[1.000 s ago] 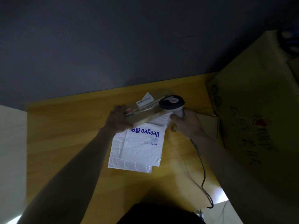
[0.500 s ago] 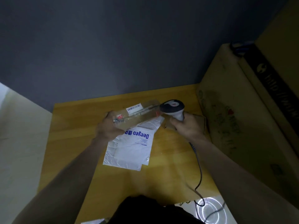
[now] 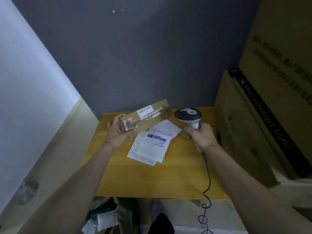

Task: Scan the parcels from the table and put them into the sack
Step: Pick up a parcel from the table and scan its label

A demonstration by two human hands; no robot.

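Surface: a yellow wooden table (image 3: 152,179) stands in front of you, pushed against a dark grey wall (image 3: 143,56).
Room: stacked cardboard cartons (image 3: 263,102) rise at your right; a pale wall (image 3: 25,81) slants at your left.
Writing: the white mailer (image 3: 152,146) lying flat on the table reads "Deegeo" in blue; the cartons' print is too blurred to read.
Parcel: your left hand (image 3: 116,132) grips the near end of the cardboard parcel (image 3: 146,118), held above the table, barcode label facing up.
Scanner: your right hand (image 3: 201,136) wraps its fingers round the scanner (image 3: 189,116) handle, the head just beside the parcel's far end.
Cable: it trails off the table's near edge.
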